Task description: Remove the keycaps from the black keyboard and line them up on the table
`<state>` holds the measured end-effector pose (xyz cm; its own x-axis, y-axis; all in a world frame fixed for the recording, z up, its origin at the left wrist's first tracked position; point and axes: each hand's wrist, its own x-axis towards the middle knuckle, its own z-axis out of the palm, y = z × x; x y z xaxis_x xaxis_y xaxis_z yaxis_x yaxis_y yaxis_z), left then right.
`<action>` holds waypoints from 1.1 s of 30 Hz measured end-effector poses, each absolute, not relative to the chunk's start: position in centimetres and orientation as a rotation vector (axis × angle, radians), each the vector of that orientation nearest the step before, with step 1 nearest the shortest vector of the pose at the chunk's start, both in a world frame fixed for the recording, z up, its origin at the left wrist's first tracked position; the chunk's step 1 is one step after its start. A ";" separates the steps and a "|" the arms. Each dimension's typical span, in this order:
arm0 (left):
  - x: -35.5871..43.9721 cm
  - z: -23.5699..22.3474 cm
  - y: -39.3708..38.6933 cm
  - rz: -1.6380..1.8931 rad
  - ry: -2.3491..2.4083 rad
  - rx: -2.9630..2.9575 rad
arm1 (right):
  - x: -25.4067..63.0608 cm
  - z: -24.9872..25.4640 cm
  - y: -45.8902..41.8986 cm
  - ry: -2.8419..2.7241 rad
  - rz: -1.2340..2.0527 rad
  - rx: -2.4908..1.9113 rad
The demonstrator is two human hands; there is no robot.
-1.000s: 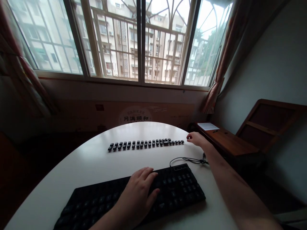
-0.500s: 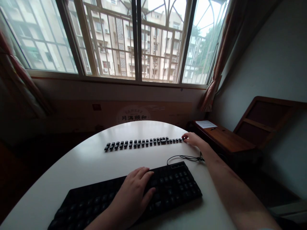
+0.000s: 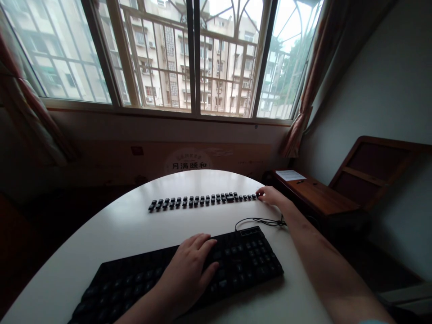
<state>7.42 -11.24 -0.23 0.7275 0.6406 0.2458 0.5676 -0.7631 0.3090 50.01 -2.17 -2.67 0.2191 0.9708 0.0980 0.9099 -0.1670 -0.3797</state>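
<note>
My left hand (image 3: 191, 264) lies over the middle of a black keyboard (image 3: 258, 256), fingers stretched out and thumb apart, covering some of its keys. At the far right of the white table, my right hand (image 3: 272, 196) pinches a small black keycap (image 3: 258, 195) at the end of a line of keycaps. The keycap is partly hidden by the fingertips and appears to be at table level. Several loose black keycaps (image 3: 230, 198) stand in two close rows to its left, thinning to a single row near my right hand.
The keyboard's cable (image 3: 261, 220) lies bundled under my right forearm. The round white table (image 3: 111, 234) curves away at the far edge. Beyond it on the right is a wooden bench (image 3: 317, 193) with a paper (image 3: 290, 175) on it. Barred windows (image 3: 222, 67) face me.
The view has shifted very slightly. Both hands stay in nearly the same places, with my right fingers still at the end of the keycap line.
</note>
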 end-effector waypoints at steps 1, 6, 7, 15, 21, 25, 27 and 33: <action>7.4 -0.3 -11.2 0.520 0.960 2.719 | 50.0 -2.6 -2.2 -1.747 0.236 -2.145; 7.4 -0.4 -11.1 0.526 0.945 2.736 | 49.5 -2.4 -2.3 -1.719 0.233 -2.156; 7.4 -0.4 -11.2 0.514 0.948 2.738 | 49.4 -2.4 -2.4 -1.711 0.232 -2.152; 7.5 0.0 -11.4 0.518 0.955 2.717 | 47.9 0.9 -3.7 -1.574 0.114 -1.947; 7.7 0.2 -11.3 0.483 0.940 2.726 | 42.7 6.8 -4.7 -1.392 0.009 -1.575; 7.7 0.1 -11.0 0.491 0.913 2.738 | 39.1 8.6 -8.9 -1.444 0.194 -1.305; 7.7 0.0 -10.9 0.483 0.906 2.746 | 38.0 8.1 -11.9 -1.461 0.343 -1.238; 7.8 -0.1 -10.8 0.510 0.884 2.769 | 37.2 3.2 -17.9 -1.141 0.533 -1.233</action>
